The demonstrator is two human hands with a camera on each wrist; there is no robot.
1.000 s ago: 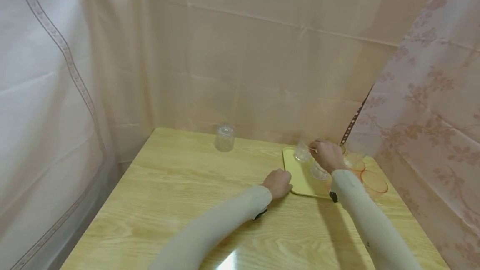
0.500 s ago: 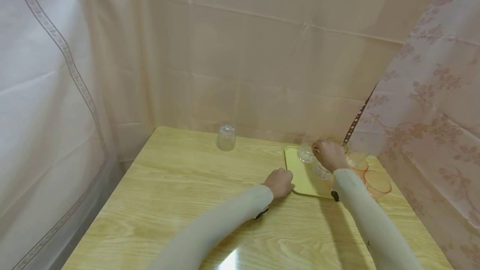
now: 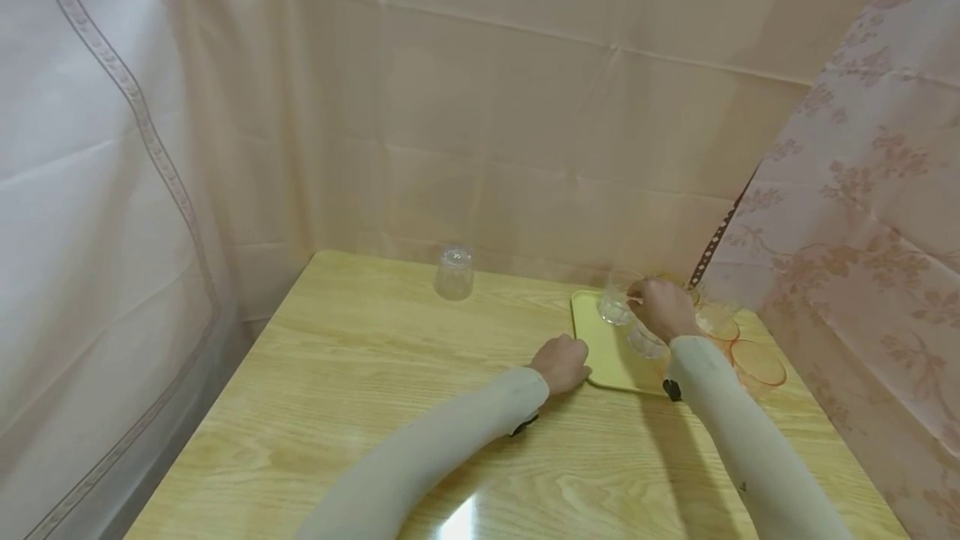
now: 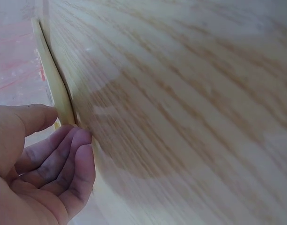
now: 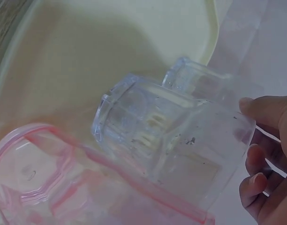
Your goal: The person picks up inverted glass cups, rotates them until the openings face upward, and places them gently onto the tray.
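Note:
My left hand (image 3: 561,363) pinches the near-left edge of a yellow tray (image 3: 600,352); in the left wrist view its thumb and curled fingers (image 4: 82,164) meet at the rim. Over the tray, my right hand (image 3: 663,308) grips a clear tumbler (image 5: 181,140) at its rim, thumb on one side and fingers on the other. A second clear tumbler (image 5: 190,77) stands just beyond it on the tray. Beside the gripped one is a pink-tinted tumbler (image 5: 96,187). The right hand and sleeve hide part of the tray in the head view.
Orange-rimmed tumblers (image 3: 759,363) crowd the table's right side. Farther back, a yellowish tumbler (image 3: 693,294) shows behind the right hand. One clear tumbler (image 3: 454,275) stands upside down at the table's back edge. Curtains (image 3: 480,107) hang close behind and at the sides.
The head view has shifted slightly. Both hands keep nearly the same places, and the clear tumbler by the right fingertips, blurred a second ago, now looks sharper.

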